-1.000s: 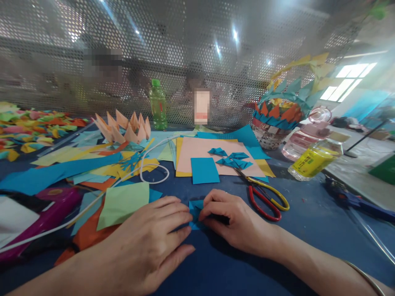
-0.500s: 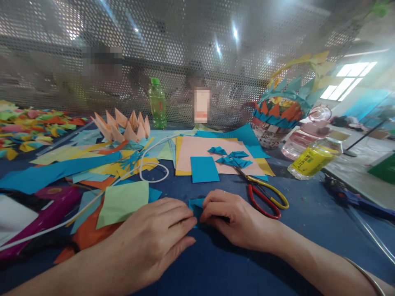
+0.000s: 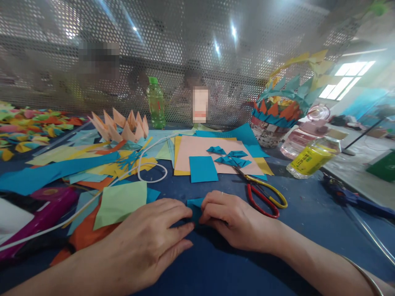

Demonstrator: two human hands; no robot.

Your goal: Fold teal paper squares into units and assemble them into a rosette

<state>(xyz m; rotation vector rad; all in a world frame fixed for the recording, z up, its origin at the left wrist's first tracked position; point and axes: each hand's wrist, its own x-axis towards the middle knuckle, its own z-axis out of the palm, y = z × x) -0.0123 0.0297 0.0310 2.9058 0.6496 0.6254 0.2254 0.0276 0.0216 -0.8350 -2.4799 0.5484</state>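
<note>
A small piece of blue paper [image 3: 194, 204] lies on the dark blue table between my hands, partly hidden by the fingers. My right hand [image 3: 231, 218] pinches its right side with bent fingers. At its left edge my left hand [image 3: 163, 234] rests with fingers stretched out, fingertips touching the paper and thumb apart. Just beyond sits a flat blue paper square [image 3: 203, 169], overlapping a pink sheet [image 3: 185, 150]. Several folded blue pieces [image 3: 233, 159] are on that sheet. Scissors [image 3: 265, 201] with one red and one yellow handle lie beyond my right hand.
On the left are a purple glue gun [image 3: 57, 203], its white cord [image 3: 92, 197], a light green sheet [image 3: 121, 203] and paper scraps. A peach paper ring [image 3: 121, 127], green bottle [image 3: 156, 105], paper basket [image 3: 271, 127], yellow-labelled bottle [image 3: 313, 158] and blue tool [image 3: 358, 197] stand or lie around.
The whole view has shifted slightly to the left. My left fingers have spread a little, and both hands stay at the small blue paper.
</note>
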